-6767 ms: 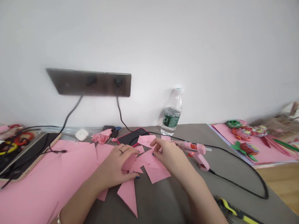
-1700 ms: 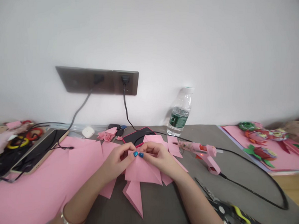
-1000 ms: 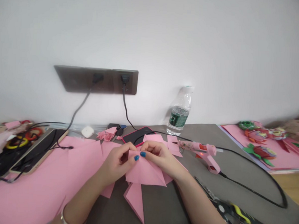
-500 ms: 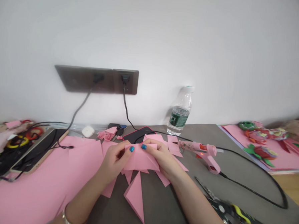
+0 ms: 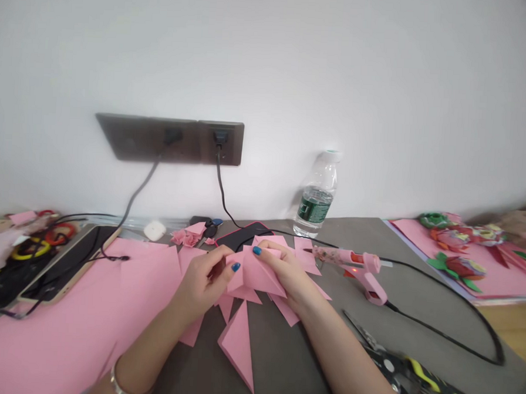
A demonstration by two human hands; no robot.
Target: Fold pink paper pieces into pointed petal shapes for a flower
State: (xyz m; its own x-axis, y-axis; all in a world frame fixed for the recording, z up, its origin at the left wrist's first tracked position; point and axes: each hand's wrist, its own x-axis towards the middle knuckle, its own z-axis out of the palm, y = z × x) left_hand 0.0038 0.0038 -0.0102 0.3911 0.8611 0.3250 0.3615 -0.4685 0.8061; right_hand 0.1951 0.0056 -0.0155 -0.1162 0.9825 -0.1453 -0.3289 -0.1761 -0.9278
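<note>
Both hands hold one folded piece of pink paper (image 5: 254,273) just above the grey table (image 5: 289,363). My left hand (image 5: 203,282) pinches its left edge, thumb on top with a blue nail showing. My right hand (image 5: 288,272) grips its upper right part, thumb pressed on the fold. Loose pink paper triangles (image 5: 238,342) lie under and in front of the hands. A large pink sheet (image 5: 85,311) covers the table to the left.
A pink glue gun (image 5: 358,269) with a black cord lies right of the hands. Yellow-handled pliers (image 5: 416,375) sit at the near right. A water bottle (image 5: 318,197), a phone (image 5: 241,237), a tablet (image 5: 65,266) and paper flowers (image 5: 456,254) stand around.
Since half a second ago the pink piece has been folded further: its top edge is turned down and the shape is narrower. Both hands stay in about the same place.
</note>
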